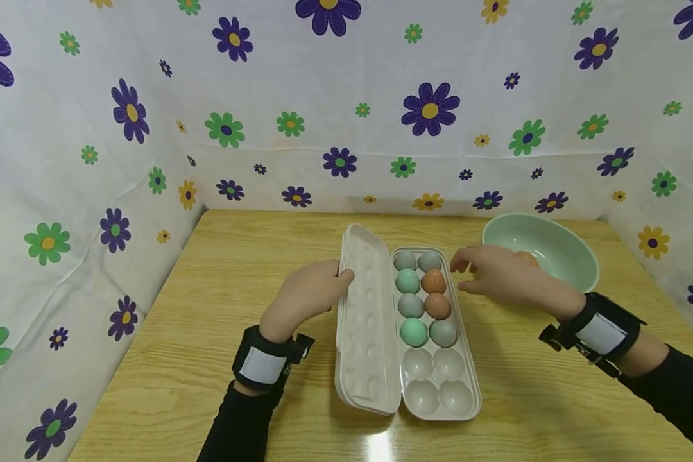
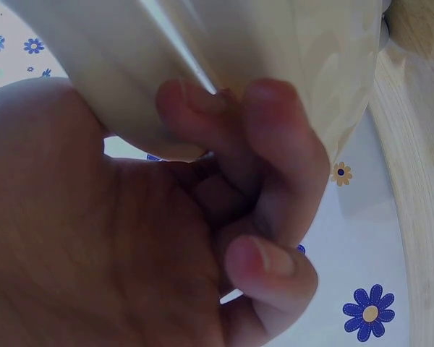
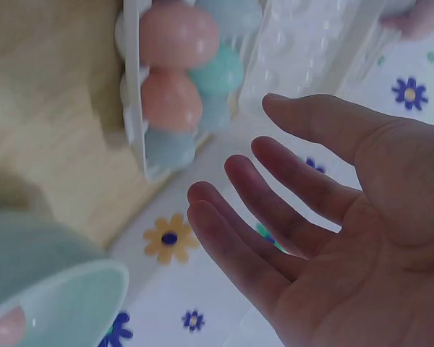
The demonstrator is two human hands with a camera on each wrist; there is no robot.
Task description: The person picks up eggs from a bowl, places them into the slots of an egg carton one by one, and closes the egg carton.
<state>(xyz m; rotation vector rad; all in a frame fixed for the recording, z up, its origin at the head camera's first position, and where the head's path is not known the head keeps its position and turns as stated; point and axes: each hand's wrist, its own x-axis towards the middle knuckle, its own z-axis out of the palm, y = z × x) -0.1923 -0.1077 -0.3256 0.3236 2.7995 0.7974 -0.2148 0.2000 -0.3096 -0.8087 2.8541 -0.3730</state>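
- The left hand [image 1: 306, 292] holds the edge of the lid [image 1: 369, 321]. Its thumb is on the inner side, and its other fingers [image 2: 278, 137] are bent in behind. The grip is narrow (just a pinch at the edge).
- The right hand [image 1: 499, 276] is half wide and bare in the palm. Its fingers [image 3: 235, 228] are softly bent, and the thumb [image 3: 322, 119] stands apart from them. The tips point at the box [image 1: 439, 378], near its right side but apart from it.
- The box is white and sits on the table [image 1: 254, 250], between the two hands. It is long and thin. Its long way runs from near to far, with the near end a bit to the right.
- The lid is up on the left side of the box. It leans, and its bumpy inside faces right. Its long way runs along the box.
- Eight eggs sit in the box, two by two, from the far end: four grey eggs [image 1: 443, 333], two green eggs [image 1: 413, 332] and two brown eggs [image 1: 437, 306]. I cannot tell which way their tips point.
- Four cups [image 1: 448, 363] at the near end show their white bottoms.
- The bowl [image 1: 577, 256] is pale green and oval, at the far right. Its long way slants from far left to near right.
- One more egg [image 1: 527, 258], a brown one, lies in the bowl (the right hand hides part of it).
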